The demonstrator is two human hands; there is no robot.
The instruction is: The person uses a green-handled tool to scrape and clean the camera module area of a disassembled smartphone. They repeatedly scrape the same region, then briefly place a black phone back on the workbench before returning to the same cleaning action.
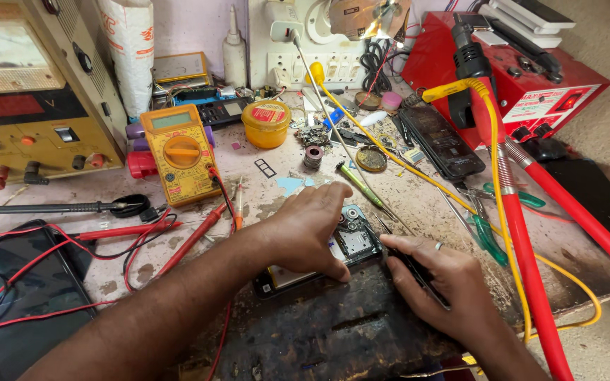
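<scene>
1. Left hand (312, 229) lay palm-down on the opened phone (347, 243), fingers spread and pressing it flat against the dark work mat (333, 324). A hold-down, not a pinch.
2. Right hand (435, 275) was closed around a thin dark tool (418, 271), working end at the phone's right edge. The tip itself was too small to make out.
3. Phone sat at the bench's near-centre edge, half on the mat, back cover already off: camera rings and board shields exposed, glossy metal. Judged mid-teardown; board looked to be seated yet, nothing lifted out that I could see.
4. Mat: black, scuffed, burn-marked, matte. Bench top (404, 197): pale, scratched, stained, littered with small parts.
5. Just behind the phone: green-handled screwdriver (358, 183), slim steel shaft.
6. Further out left: yellow multimeter (180, 152), boxy plastic, red probe leads (192, 236) trailing across the bench; another dark phone (22, 296) under red wires.
7. Right: red metal station box (524, 77), red and yellow hoses (524, 240), second black phone (440, 141), green-handled cutters (488, 236).
8. Back: round yellow tub (266, 123), beige power supply (37, 92).
</scene>
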